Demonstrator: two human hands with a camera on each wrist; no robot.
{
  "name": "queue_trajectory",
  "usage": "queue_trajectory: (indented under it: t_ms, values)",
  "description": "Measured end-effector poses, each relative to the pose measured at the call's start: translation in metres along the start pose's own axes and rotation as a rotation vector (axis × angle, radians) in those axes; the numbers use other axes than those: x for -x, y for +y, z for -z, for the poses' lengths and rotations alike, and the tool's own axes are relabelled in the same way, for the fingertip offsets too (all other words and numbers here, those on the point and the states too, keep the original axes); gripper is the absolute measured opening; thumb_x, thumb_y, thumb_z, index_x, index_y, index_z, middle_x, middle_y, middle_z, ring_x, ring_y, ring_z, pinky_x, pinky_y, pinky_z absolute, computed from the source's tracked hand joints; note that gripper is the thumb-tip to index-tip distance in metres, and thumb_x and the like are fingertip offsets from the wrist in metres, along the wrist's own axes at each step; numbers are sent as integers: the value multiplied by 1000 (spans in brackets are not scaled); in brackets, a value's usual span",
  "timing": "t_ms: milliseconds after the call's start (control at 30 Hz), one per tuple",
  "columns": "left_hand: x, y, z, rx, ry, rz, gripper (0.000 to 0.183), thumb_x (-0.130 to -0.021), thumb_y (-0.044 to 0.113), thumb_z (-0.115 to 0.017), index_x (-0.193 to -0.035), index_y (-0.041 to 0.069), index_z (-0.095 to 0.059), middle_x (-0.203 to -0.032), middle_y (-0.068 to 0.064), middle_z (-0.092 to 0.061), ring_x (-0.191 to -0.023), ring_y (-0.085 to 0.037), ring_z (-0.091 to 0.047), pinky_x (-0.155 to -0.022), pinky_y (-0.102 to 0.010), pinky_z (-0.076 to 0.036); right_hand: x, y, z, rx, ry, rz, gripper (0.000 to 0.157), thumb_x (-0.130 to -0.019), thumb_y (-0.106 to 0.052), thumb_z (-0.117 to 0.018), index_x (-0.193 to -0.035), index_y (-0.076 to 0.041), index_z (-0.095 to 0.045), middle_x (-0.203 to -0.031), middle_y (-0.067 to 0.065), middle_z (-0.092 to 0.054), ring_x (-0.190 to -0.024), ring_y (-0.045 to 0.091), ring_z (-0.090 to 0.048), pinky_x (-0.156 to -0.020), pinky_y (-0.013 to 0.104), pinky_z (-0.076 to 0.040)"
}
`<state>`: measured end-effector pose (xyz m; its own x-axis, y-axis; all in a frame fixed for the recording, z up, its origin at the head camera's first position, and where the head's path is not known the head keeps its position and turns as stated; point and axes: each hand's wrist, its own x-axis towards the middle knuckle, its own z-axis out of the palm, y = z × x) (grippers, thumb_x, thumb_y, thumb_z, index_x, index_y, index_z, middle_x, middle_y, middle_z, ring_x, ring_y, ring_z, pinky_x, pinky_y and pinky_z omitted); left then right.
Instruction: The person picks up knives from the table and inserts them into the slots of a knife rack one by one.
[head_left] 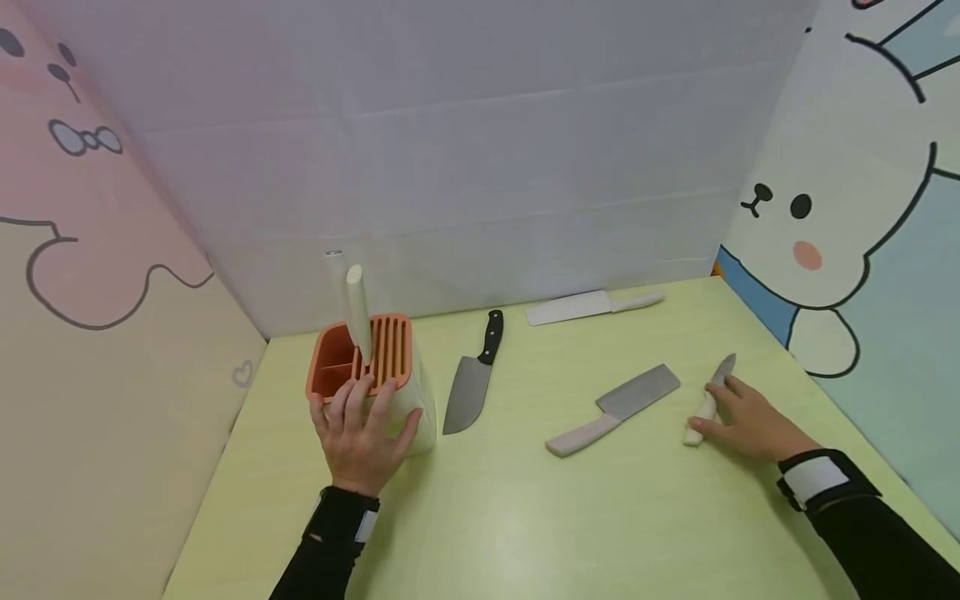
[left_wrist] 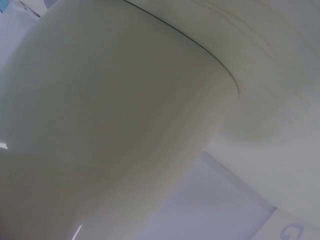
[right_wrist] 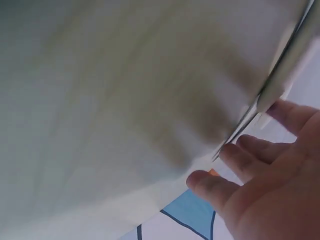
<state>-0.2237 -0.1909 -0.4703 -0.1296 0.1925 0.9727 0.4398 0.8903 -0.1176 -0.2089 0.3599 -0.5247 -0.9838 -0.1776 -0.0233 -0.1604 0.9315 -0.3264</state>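
Observation:
My left hand [head_left: 365, 437] rests against the near side of a white knife block [head_left: 422, 412] with an orange slotted top. Its fingers are spread at the front rim, the thumb along the right side. Two pale-handled knives [head_left: 360, 312] stand upright in the block. Only the block's smooth wall [left_wrist: 115, 115] fills the left wrist view. At the right, my right hand [head_left: 753, 421] pinches a small paring knife [head_left: 705, 410] by its white handle, its blade pointing away. In the right wrist view fingertips meet the handle [right_wrist: 285, 70]; the thumb is hidden.
A black-handled knife [head_left: 468, 392] lies just right of the block. Further right is a cleaver [head_left: 637, 393] with a pale handle. A white knife [head_left: 573, 307] lies along the back edge by the wall [head_left: 480, 183]. Cartoon-printed side panels [head_left: 817, 208] flank the yellow-green table [head_left: 510, 517].

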Motion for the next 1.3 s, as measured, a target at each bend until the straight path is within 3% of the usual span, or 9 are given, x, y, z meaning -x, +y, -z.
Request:
queue_trajectory:
  t_ms: [133,267,533,700,800,900,1133,1300]
  values:
    - [1,-1,2,4,0,-1,42,-76,39,-68,-107,11,-65,-107,-17,-60,-104,-36,-50,-101,-61,-24,10,-13,-3,18,7,0,89,-87,-55,-60,-129,22,-41,-135,44,-30,-120,60,-33,-96,68,-32]
    - [2,-2,3,7,-9,1,43,-74,39,-69,-107,11,-64,-108,-17,-59,-105,-36,-50,-101,-61,-23,20,-29,-4,44,-35,3,89,-89,-56,-57,-130,22,-40,-134,44,-34,-120,59,-35,-95,66,-33]
    - [3,-3,5,14,-49,17,48,-70,37,-71,-110,12,-64,-110,-17,-59,-107,-36,-49,-103,-61,-22,39,-77,-8,173,-45,97,68,-86,-56,-60,-122,2,-61,-116,29,-55,-105,48,-54,-82,58,-46]
    - [2,-4,4,28,-70,20,52,-67,36,-73,-112,12,-64,-113,-17,-59,-109,-36,-49,-99,-63,-23,45,-116,-19,265,16,189,47,-85,-52,-63,-100,-8,-63,-81,9,-58,-71,27,-58,-62,43,-51]
    - [2,-4,3,33,-86,19,54,-67,36,-74,-114,12,-63,-114,-17,-58,-110,-36,-48,-98,-64,-24,48,-136,-27,303,79,269,36,-83,-47,-69,-88,-12,-58,-65,1,-46,-55,15,-46,-49,32,-42]
    - [2,-3,4,28,-105,19,56,-66,35,-75,-116,13,-62,-115,-17,-57,-111,-36,-47,-98,-64,-23,50,-153,-33,342,133,359,32,-81,-39,-73,-84,-13,-56,-61,0,-40,-49,12,-40,-44,27,-36]
    - [1,-1,4,5,-139,35,56,-67,35,-74,-118,14,-61,-117,-16,-56,-113,-35,-47,-100,-63,-23,44,-191,-46,414,162,531,18,-79,-10,-76,-83,-9,-59,-65,4,-43,-47,12,-43,-40,25,-36]
    - [1,0,7,-9,-162,37,56,-69,36,-73,-119,14,-60,-117,-16,-56,-113,-35,-46,-99,-63,-24,41,-220,-56,482,156,599,19,-76,2,-73,-82,-8,-58,-66,4,-47,-46,10,-42,-37,25,-33]
